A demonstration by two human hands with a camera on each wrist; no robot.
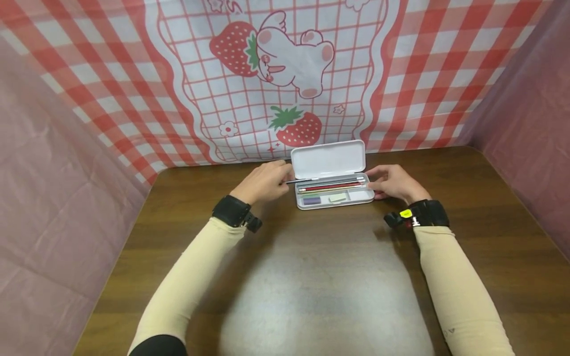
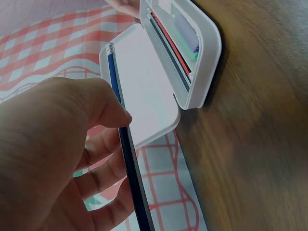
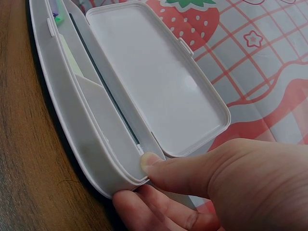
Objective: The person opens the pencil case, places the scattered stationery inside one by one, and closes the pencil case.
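Note:
An open white pencil case (image 1: 335, 205) stands near the far edge of the table, its lid (image 1: 328, 160) raised at the back. My left hand (image 1: 263, 182), at the case's left end, pinches a dark blue pencil (image 2: 131, 159) between thumb and fingers. The pencil's metal-tipped end overlaps the lid in the left wrist view. With my right hand (image 1: 394, 184) I grip the right end of the case, thumb over the rim and fingers outside. Inside lie a red pencil (image 1: 329, 187), dark pencils, a purple block (image 1: 311, 201) and a pale green block (image 1: 337, 198).
The brown wooden table (image 1: 320, 277) spreads out in front of the case. Right behind it hangs a red-and-white checked cloth (image 1: 427, 89) with strawberries. Pink curtains (image 1: 53, 212) border both sides. Each wrist carries a black camera strap (image 1: 231, 211).

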